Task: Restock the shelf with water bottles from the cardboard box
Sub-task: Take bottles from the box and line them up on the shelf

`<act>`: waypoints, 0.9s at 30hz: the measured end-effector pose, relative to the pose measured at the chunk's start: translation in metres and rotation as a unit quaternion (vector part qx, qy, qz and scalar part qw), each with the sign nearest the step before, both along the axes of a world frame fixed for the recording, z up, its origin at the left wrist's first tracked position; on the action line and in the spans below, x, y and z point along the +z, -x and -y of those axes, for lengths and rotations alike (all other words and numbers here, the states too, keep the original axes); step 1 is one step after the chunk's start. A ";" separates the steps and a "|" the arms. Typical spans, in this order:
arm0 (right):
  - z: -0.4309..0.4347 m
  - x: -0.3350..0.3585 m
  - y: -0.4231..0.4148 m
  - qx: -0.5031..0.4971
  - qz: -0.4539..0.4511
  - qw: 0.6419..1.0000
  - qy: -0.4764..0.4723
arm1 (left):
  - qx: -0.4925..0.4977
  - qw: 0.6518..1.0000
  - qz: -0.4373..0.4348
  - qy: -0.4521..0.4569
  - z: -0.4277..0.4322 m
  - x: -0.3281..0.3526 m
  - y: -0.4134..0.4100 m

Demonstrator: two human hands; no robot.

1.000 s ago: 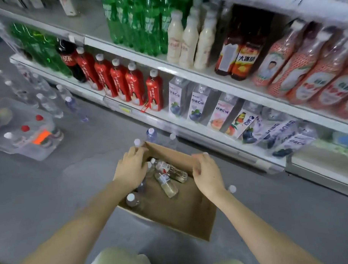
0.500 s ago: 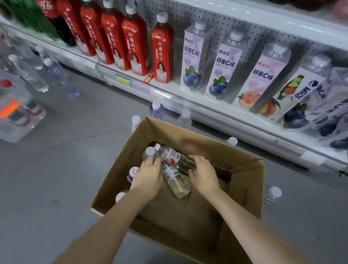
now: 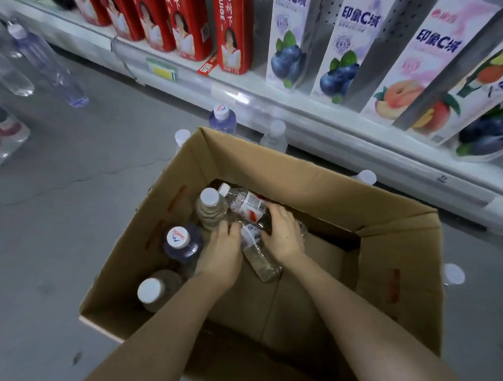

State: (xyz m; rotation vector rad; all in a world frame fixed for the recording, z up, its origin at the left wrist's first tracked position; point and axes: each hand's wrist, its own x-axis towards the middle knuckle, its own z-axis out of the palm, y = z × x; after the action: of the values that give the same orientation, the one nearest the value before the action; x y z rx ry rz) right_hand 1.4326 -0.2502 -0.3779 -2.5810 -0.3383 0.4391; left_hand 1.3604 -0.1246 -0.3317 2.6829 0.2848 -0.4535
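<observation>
Inside the cardboard box [image 3: 301, 174], three bottles stand along its left wall: a white-capped bottle [image 3: 149, 290], a purple bottle [image 3: 183, 245] and a ribbed clear bottle [image 3: 211, 210]. Mid-box, the left hand [image 3: 221, 257] sits against a clear lying bottle [image 3: 259, 255], but I can't tell if it's gripping. The right hand [image 3: 283, 234] curls its fingers over a red-labelled bottle [image 3: 245, 204] lying by the box's far wall.
</observation>
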 end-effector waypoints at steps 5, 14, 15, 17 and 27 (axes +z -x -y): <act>-0.004 -0.016 -0.009 -0.002 0.010 1.000 0.018 | -0.002 1.000 -0.005 -0.005 -0.002 -0.009 -0.005; -0.004 -0.028 -0.016 0.035 0.058 0.995 0.075 | -0.007 0.999 -0.044 0.022 -0.006 -0.014 0.001; -0.003 -0.027 -0.017 0.040 0.049 0.995 0.077 | -0.005 0.999 -0.043 0.026 -0.007 -0.014 0.001; 0.000 -0.024 -0.016 0.045 0.021 0.997 0.055 | -0.003 0.999 -0.041 0.035 -0.008 -0.013 0.002; 0.052 0.022 0.027 -0.037 -0.121 0.989 -0.078 | 0.007 0.997 -0.069 0.028 -0.006 -0.006 0.005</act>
State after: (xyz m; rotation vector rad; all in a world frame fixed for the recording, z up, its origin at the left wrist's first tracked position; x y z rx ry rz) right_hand 1.4056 -0.3026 -0.3556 -2.3479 -0.1836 0.6632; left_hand 1.3551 -0.1184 -0.3376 2.5990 0.3253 -0.6339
